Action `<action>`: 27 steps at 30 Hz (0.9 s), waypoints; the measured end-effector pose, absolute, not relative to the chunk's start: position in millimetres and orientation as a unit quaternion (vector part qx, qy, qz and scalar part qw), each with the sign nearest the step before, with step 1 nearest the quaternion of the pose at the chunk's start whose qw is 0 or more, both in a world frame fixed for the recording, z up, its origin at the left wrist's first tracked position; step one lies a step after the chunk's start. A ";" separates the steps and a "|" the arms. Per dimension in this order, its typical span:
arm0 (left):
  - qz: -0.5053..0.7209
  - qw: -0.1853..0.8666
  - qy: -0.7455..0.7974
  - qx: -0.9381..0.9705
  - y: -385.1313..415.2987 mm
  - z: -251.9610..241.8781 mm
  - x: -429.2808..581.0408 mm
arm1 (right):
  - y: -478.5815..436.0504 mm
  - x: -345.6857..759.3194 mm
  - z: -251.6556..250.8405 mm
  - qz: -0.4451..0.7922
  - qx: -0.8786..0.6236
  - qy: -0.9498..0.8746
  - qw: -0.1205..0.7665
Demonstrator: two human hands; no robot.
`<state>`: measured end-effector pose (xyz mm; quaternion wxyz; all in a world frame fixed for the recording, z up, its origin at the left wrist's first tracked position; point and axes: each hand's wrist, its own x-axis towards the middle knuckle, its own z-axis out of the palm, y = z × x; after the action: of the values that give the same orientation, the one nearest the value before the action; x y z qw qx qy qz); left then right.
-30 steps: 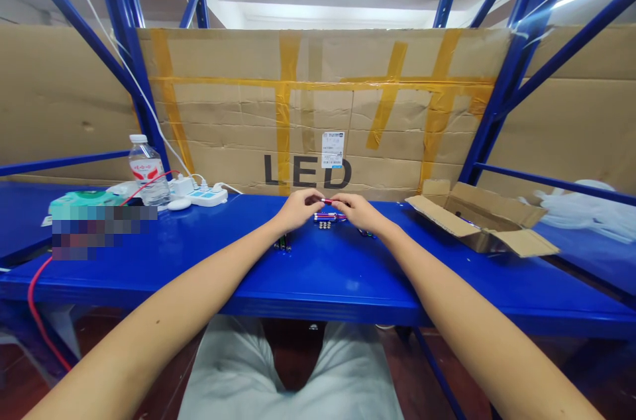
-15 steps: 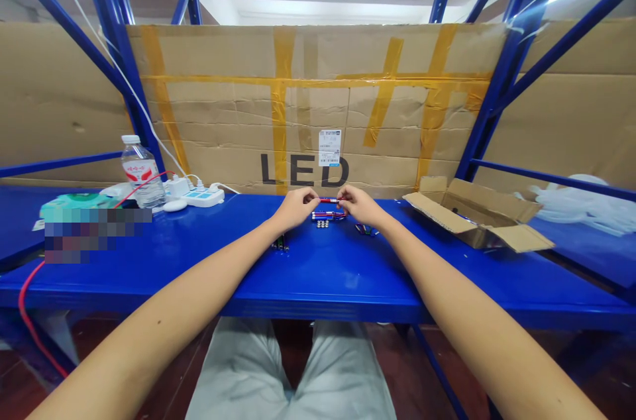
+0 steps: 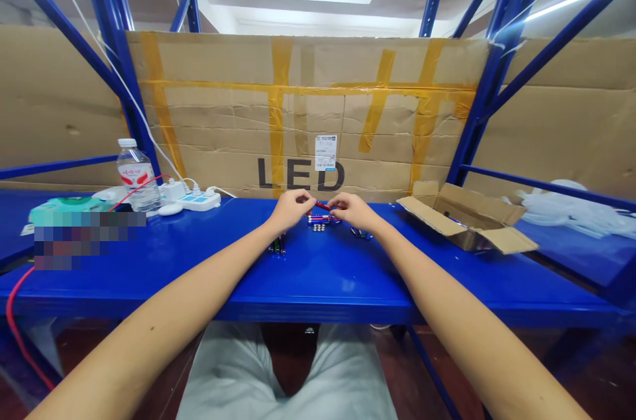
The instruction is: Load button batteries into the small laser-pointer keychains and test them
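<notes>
Left hand [image 3: 292,209] pinches one end of a slim red tube [image 3: 322,206], tilted, over the blue table [image 3: 318,281]. Right hand [image 3: 355,211] is at its other end; grip unclear. Just below: blue and red tubes [image 3: 322,219] lying together, small silvery pieces [image 3: 318,228] nearer the person. Open cardboard box [image 3: 431,216] at right; bottle [image 3: 138,176] upright at left, beside white power strip [image 3: 203,201].

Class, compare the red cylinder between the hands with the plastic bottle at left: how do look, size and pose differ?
Look: the red cylinder has a red surface, while the plastic bottle is clear with a white cap.
Size: the cylinder is small, the bottle far bulkier.
Pose: the cylinder points sideways between left hand and right hand; the bottle stands upright.
Both show some red.
</notes>
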<state>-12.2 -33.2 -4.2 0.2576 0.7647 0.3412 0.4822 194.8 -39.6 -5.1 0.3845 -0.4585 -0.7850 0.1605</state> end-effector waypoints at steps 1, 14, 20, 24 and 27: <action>0.482 0.259 0.344 0.763 -32.8 -4.2 -12.3 | -40.5 195.1 -4.5 0.138 -0.459 -0.791 0.381; 0.282 0.108 0.454 0.838 26.0 1.3 -10.7 | -0.2 199.8 -19.4 -0.002 -0.503 -0.795 0.341; 0.166 0.074 0.478 0.860 39.8 -2.7 -5.4 | 12.6 196.2 -28.1 0.022 -0.553 -0.781 0.289; 0.102 0.028 0.469 0.877 43.7 -4.3 -0.8 | 13.7 195.5 -29.3 0.036 -0.568 -0.784 0.249; 0.066 0.001 0.457 0.887 46.4 -3.7 2.7 | 12.5 195.0 -29.6 0.045 -0.563 -0.793 0.228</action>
<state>2.7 46.4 -3.7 0.0009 0.8868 0.4573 0.0661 195.0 12.5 -29.6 0.2279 -0.5626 -0.7934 0.0448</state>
